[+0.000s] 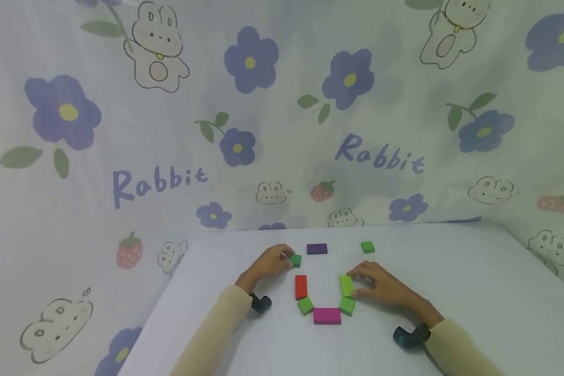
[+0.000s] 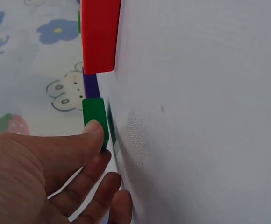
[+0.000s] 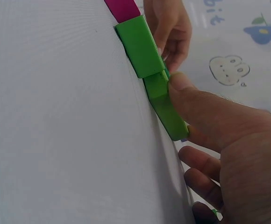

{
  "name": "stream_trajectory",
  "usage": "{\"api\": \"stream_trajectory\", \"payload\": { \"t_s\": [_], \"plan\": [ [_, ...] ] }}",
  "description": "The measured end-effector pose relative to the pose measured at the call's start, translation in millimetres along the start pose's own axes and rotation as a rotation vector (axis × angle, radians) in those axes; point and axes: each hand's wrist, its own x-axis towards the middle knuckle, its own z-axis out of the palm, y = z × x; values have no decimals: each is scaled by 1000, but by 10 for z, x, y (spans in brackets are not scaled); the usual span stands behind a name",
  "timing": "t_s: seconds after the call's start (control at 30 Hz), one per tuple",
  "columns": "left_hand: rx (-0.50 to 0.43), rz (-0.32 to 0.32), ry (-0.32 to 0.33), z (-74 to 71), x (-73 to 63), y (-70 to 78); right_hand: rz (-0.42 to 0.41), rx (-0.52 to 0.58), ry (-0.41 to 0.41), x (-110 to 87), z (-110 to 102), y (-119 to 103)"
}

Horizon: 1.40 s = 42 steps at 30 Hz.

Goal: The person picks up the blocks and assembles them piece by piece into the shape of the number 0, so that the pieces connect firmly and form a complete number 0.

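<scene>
My left hand (image 1: pixel 274 261) pinches a small dark green block (image 2: pixel 95 112) between thumb and fingers, just above or on the white table; a dark shadow lies beside it. At the right, my right hand (image 1: pixel 380 282) holds a light green oblong block (image 1: pixel 346 285), thumb on its side and index finger near its far end. That block meets a green cube (image 1: pixel 347 306). A magenta block (image 1: pixel 327 316) lies at the front between this cube and another green cube (image 1: pixel 305 305). A red block (image 1: pixel 301 287) stretches back from the left cube, making a U-shaped outline.
A purple block (image 1: pixel 317 249) lies farther back, right of the left hand. Another green cube (image 1: pixel 368 247) sits at the back right. Behind the white table (image 1: pixel 282 350) hangs a curtain (image 1: pixel 291 115) printed with rabbits and flowers.
</scene>
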Motion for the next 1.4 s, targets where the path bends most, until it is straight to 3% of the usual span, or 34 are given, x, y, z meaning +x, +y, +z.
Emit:
{"api": "stream_trajectory", "payload": {
  "t_s": [0.33, 0.63, 0.9, 1.03, 1.4],
  "plan": [
    [15, 45, -45, 16, -36, 76, -38, -35, 12, 0, -33, -4],
    [13, 56, -69, -34, -5, 180, -7, -19, 18, 91, -125, -38],
    [30, 76, -103, 65, -37, 97, -4, -3, 3, 31, -69, -38],
    [41, 121, -110, 64, -57, 69, 6, -11, 11, 23, -58, -38],
    [33, 163, -134, 52, -22, 3, 3, -7, -1, 20, -63, -45]
  ]
}}
